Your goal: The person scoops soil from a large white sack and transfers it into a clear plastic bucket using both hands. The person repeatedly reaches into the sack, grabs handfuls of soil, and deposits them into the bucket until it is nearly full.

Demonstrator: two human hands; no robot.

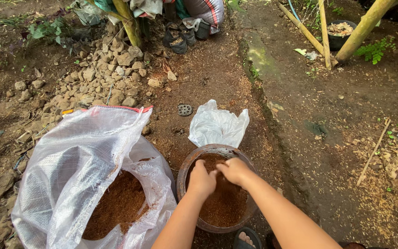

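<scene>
Both hands work inside a round brown pot (187, 171) on the dirt ground. The left hand (201, 180) and right hand (234, 170) touch each other, each grip curled shut on the reddish-brown husk (224, 205) filling the pot. Just left of the pot lies an open white woven sack (77, 161) holding more husk. Just behind the pot lies a crumpled white plastic bag (217, 125).
</scene>
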